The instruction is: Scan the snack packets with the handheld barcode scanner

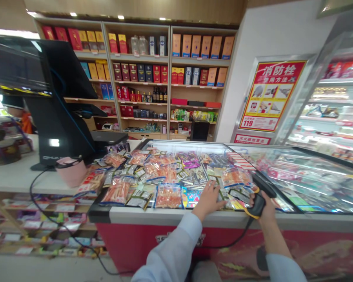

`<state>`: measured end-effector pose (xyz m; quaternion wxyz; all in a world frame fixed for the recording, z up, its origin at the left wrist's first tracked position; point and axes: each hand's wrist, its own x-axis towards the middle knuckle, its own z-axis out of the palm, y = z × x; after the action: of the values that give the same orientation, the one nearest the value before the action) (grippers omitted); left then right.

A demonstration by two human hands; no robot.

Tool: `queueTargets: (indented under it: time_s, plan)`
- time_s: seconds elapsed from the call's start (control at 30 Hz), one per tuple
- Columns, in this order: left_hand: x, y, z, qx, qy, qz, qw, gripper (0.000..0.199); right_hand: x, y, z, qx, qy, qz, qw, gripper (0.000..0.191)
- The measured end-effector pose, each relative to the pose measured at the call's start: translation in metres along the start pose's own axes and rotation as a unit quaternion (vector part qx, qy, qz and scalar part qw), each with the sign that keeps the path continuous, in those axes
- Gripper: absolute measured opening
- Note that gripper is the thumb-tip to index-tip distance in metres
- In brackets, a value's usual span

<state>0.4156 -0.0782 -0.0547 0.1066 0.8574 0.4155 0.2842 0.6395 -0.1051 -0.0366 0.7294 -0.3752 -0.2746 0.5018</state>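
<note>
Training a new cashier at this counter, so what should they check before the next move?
1. Handheld barcode scanner in right hand: ok, gripped.
2. Scanner cord: ok, hangs loosely down the freezer front.
3. Left hand: ok, resting flat on the snack packets.
4. Barcodes on those packets: cannot tell, too small to read.
5. Packets by the front edge of the chest freezer: not ok, loosely overlapping close to the edge.
6. Till screen: cannot tell, no readout legible.
</note>
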Motion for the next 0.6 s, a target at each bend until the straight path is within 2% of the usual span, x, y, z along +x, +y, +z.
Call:
queueTargets:
  time_s: [0.07, 0.13, 0.23, 0.37, 0.47, 0.53, 0.6]
  plan:
    - [-0.005, 0.0, -0.009, 0.008, 0.036, 0.013, 0.999, 0.063, -0.007, -0.003, 0.005, -0.005, 0.005, -0.011, 1.0, 0.046]
    - [-0.012, -0.004, -0.027, 0.015, 0.081, 0.019, 0.996, 0.056, -0.017, -0.007, 0.014, -0.011, 0.0, -0.04, 0.999, 0.043]
    - [-0.027, -0.024, -0.071, 0.035, 0.171, -0.019, 0.984, 0.046, -0.034, -0.013, 0.037, -0.021, -0.042, -0.066, 0.997, 0.04]
    - [-0.056, -0.071, -0.15, 0.097, 0.3, -0.081, 0.946, 0.04, -0.052, -0.012, 0.086, -0.05, -0.115, -0.069, 0.99, 0.037]
    - [-0.083, -0.113, -0.202, 0.152, 0.349, -0.115, 0.918, 0.042, -0.061, 0.0, 0.127, -0.07, -0.176, -0.068, 0.98, 0.034]
    - [-0.103, -0.141, -0.229, 0.171, 0.372, -0.143, 0.901, 0.044, -0.064, 0.011, 0.151, -0.072, -0.206, -0.063, 0.974, 0.032]
    - [-0.121, -0.167, -0.247, 0.188, 0.385, -0.192, 0.883, 0.046, -0.067, 0.021, 0.174, -0.059, -0.221, -0.056, 0.972, 0.031]
